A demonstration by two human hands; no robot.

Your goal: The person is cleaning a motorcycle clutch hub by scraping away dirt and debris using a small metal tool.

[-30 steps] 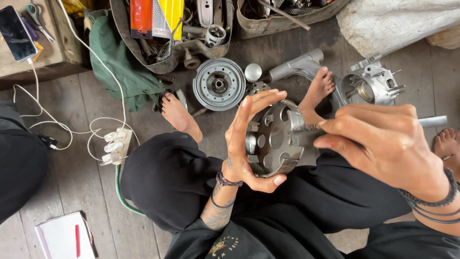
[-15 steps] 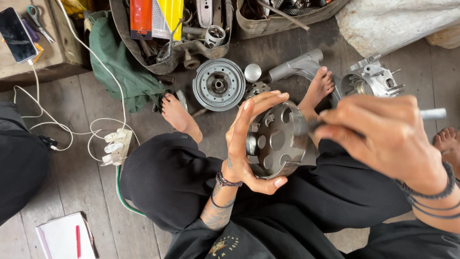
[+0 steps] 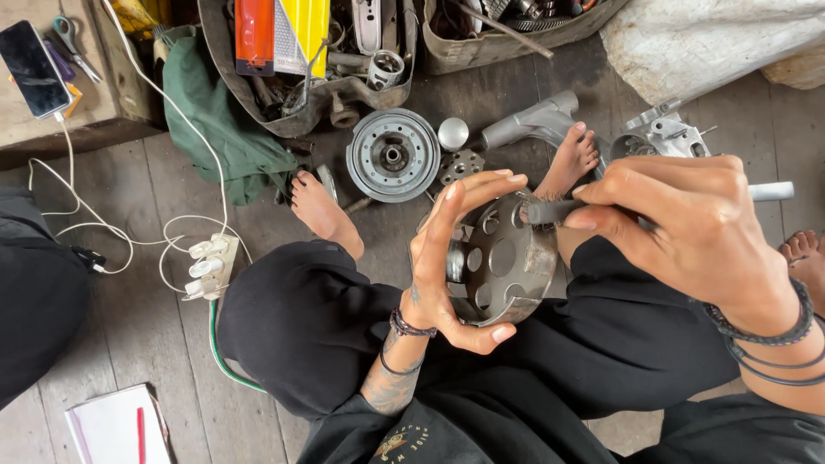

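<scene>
My left hand point(image 3: 451, 258) cups a round grey metal drum with several holes point(image 3: 507, 258), held above my lap with its open face turned right. My right hand point(image 3: 687, 228) grips a slim grey marker-like tool point(image 3: 769, 192), and the tool's tip rests on the drum's upper rim. I sit cross-legged in black trousers, both bare feet on the wooden floor. A grey metal pulley wheel point(image 3: 394, 155) lies on the floor just beyond the drum.
A small perforated disc point(image 3: 461, 165), a silver cap point(image 3: 453, 134) and cast aluminium engine parts point(image 3: 666, 137) lie beyond my feet. Bins of tools point(image 3: 309, 51) stand at the top, a green cloth point(image 3: 223, 129) to the left, a power strip point(image 3: 206, 266), a phone point(image 3: 32, 69), a notebook point(image 3: 107, 425).
My right hand has shifted slightly up and to the right, bringing the tool's tip from the drum's side to its upper rim. My left hand keeps the drum almost still.
</scene>
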